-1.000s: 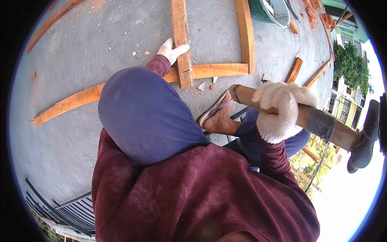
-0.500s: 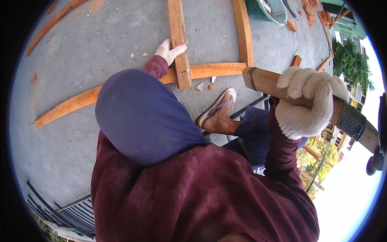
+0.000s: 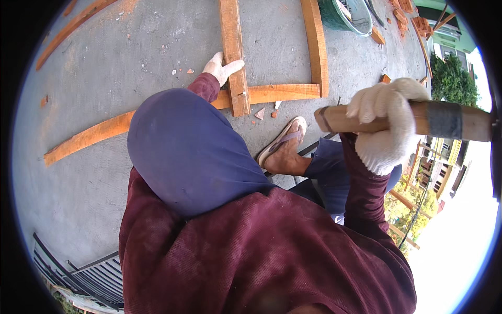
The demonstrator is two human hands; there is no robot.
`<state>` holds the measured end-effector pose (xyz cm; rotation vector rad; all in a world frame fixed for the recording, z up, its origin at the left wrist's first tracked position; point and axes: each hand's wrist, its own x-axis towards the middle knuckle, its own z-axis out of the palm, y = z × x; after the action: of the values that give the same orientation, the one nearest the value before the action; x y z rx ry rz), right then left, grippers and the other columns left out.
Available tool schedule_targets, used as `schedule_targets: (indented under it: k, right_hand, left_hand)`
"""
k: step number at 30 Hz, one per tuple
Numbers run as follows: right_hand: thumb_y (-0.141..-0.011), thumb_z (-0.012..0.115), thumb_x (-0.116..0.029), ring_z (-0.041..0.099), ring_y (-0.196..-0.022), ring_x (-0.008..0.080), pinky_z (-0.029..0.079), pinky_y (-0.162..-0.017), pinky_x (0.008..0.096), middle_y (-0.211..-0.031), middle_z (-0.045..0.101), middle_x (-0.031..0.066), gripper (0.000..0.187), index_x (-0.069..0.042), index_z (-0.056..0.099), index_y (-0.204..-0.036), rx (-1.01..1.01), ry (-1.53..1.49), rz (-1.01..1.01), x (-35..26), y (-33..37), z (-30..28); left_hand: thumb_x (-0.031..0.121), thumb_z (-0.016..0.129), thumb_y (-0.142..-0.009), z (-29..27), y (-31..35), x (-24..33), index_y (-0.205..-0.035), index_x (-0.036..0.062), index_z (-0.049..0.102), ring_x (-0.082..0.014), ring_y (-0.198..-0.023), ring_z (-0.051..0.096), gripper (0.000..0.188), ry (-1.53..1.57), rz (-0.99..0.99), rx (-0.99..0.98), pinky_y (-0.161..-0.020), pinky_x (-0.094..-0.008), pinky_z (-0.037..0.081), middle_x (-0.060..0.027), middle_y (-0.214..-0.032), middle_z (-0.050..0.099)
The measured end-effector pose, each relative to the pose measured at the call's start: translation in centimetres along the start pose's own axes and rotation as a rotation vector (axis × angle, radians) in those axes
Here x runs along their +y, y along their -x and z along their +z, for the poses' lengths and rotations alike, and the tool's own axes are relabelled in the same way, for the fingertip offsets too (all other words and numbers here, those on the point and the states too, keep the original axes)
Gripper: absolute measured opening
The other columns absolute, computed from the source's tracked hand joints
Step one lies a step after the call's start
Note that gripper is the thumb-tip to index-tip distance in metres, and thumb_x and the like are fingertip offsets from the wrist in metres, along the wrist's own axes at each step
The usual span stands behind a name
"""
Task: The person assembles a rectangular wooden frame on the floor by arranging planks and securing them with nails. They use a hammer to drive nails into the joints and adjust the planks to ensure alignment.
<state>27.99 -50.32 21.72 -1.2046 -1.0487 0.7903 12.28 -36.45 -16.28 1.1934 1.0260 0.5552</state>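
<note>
In a white knit glove, my left hand (image 3: 221,68) grips a wooden plank (image 3: 233,44), its thumb laid across the top. The plank's near end rests over a long crosswise wooden batten (image 3: 282,92). A nail (image 3: 241,94) shows in the plank where the two pieces overlap. My right hand (image 3: 386,123), also gloved, is wrapped round the wooden handle (image 3: 444,119) of a hammer, raised at the right. Black tape binds the handle beyond the fist. The dark hammer head (image 3: 495,157) is partly cut off at the picture's rim.
Another wooden piece (image 3: 316,47) meets the batten's right end. A green bucket (image 3: 348,17) stands at the far right. Rubble bits (image 3: 260,113) lie on the concrete floor (image 3: 146,47) near my sandalled foot (image 3: 287,149). A dark metal railing (image 3: 94,277) runs at the lower left.
The hammer has swung up, its handle turning from slanting down rightward to nearly level. My right hand has shifted slightly left and up. My left hand stays on the plank.
</note>
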Motion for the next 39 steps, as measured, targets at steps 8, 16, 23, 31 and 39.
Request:
schedule_targets:
  k: [8,16,23,31,39]
  right_hand:
    - [-0.084,0.067,-0.005,0.062,-0.061,0.0170,0.052,-0.060,0.0339,-0.076,0.065,0.0063,0.012,-0.003,0.067,-0.096,-0.394,0.583,1.127,15.6,12.3,-4.1]
    - [-0.086,0.060,-0.002,0.053,-0.050,0.0196,0.050,-0.048,0.0357,-0.064,0.052,0.0076,0.017,0.002,0.060,-0.102,0.104,0.125,0.263,1.9,2.4,-0.7]
    - [-0.088,0.056,-0.001,0.058,-0.058,0.0181,0.053,-0.059,0.0374,-0.069,0.055,0.0050,0.020,-0.002,0.064,-0.106,-0.197,0.102,0.094,8.4,5.9,-1.5]
    - [-0.083,0.063,-0.004,0.053,-0.044,0.0169,0.047,-0.046,0.0304,-0.061,0.056,0.0072,0.022,0.005,0.063,-0.103,0.007,0.365,0.791,5.5,4.8,-2.7]
    - [-0.087,0.055,-0.009,0.054,-0.062,0.0167,0.051,-0.063,0.0395,-0.070,0.052,0.0019,0.008,-0.006,0.060,-0.090,-0.158,0.072,-0.246,4.9,2.0,-1.8]
  left_hand:
    - [0.042,0.082,-0.087,0.6,0.9,1.6,-0.138,-0.0069,0.055,-0.0319,-0.123,0.066,0.075,-0.013,-0.074,-0.024,-0.106,-0.0401,0.050,-0.0247,-0.133,0.066]
    - [0.040,0.082,-0.089,0.4,-0.4,-0.8,-0.140,-0.0045,0.053,-0.0320,-0.121,0.066,0.074,0.021,0.008,0.009,-0.106,-0.0414,0.050,-0.0222,-0.132,0.067]
    - [0.039,0.084,-0.087,0.2,0.4,1.1,-0.140,-0.0037,0.053,-0.0312,-0.120,0.066,0.074,0.088,-0.021,-0.039,-0.105,-0.0415,0.051,-0.0224,-0.130,0.067]
    - [0.041,0.083,-0.087,-0.5,0.2,0.2,-0.138,-0.0040,0.054,-0.0320,-0.121,0.066,0.074,-0.002,-0.024,-0.040,-0.105,-0.0406,0.051,-0.0222,-0.132,0.067]
    - [0.047,0.084,-0.085,-0.5,0.4,0.6,-0.135,-0.0052,0.055,-0.0329,-0.118,0.067,0.078,-0.071,-0.031,-0.039,-0.102,-0.0423,0.053,-0.0247,-0.126,0.069]
